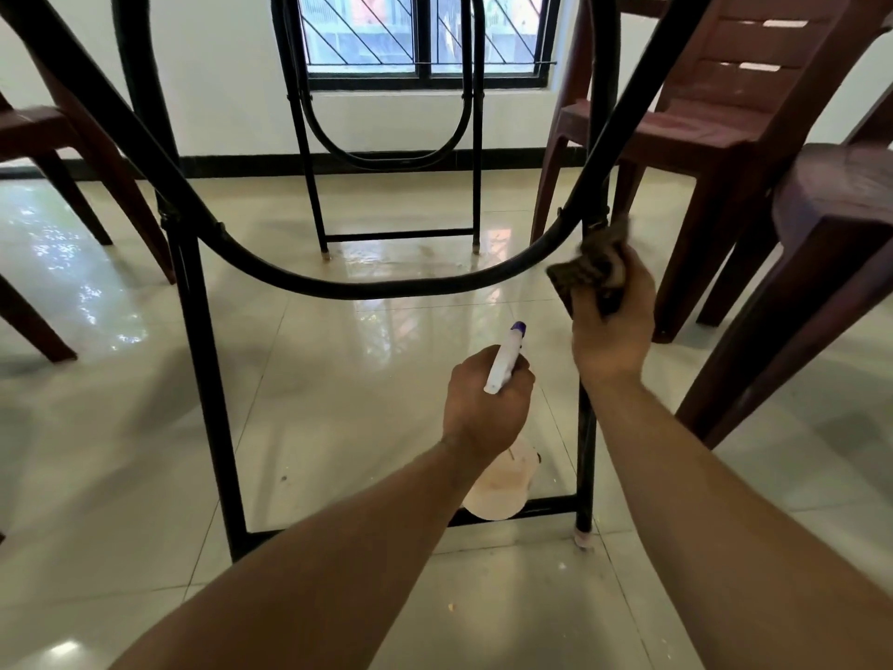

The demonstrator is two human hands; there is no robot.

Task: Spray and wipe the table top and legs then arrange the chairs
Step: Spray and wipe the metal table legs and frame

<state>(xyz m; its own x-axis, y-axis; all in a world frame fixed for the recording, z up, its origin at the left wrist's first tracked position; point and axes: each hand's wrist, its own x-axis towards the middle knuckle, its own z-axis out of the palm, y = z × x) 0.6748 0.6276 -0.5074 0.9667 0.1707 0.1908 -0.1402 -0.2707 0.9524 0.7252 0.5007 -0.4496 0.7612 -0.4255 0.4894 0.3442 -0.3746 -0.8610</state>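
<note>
Clamped round a dark cloth: right hand, fingers curled shut, cloth bunched against the near right table leg just where the curved black brace meets it. Closed about the neck of a spray bottle: left hand, white trigger head with purple nozzle poking up past the knuckles, pale bottle body hanging below the wrist, near the low crossbar. Both forearms stretched forward beneath the table. Maroon plastic chairs standing to the right of the leg and at the left, on glossy floor tiles.
</note>
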